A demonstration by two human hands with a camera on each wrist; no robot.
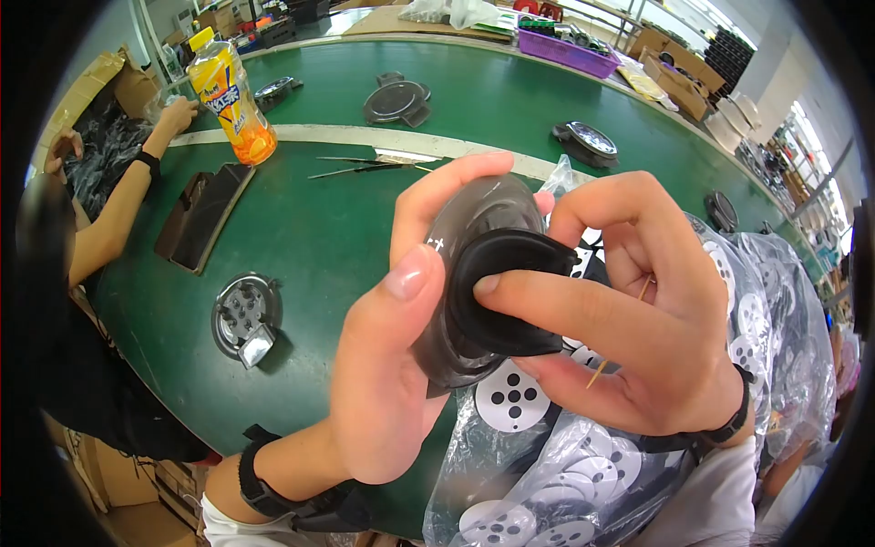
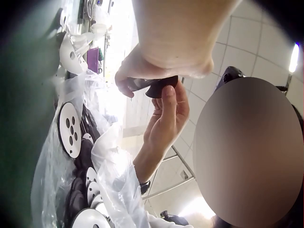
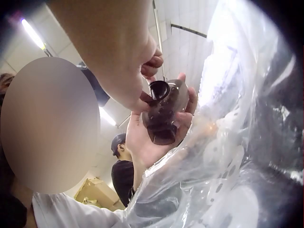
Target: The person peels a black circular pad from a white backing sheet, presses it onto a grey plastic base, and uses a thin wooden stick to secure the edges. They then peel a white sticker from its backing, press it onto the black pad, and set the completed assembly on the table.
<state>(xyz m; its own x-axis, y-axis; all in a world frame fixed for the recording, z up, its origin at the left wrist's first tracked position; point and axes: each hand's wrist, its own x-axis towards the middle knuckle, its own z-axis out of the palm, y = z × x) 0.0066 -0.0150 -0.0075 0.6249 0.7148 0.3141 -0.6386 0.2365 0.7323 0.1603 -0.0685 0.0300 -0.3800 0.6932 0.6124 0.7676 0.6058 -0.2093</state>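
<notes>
Held up over the table, a dark see-through round plastic housing sits in my left hand, its thumb and fingers gripping opposite edges. My right hand pinches a thin black round pad, which bends against the face of the housing with a fingertip pressing into its middle. A wooden toothpick is tucked among the right hand's fingers. In the right wrist view, the housing shows its knobbed side and a jutting tab. The left wrist view shows the black pad beside the right thumb.
Clear plastic bags of white discs with black dots lie below my right hand. Another similar housing, a dark flat case, tweezers and a drink bottle are on the green table. Another person's arm reaches in at left.
</notes>
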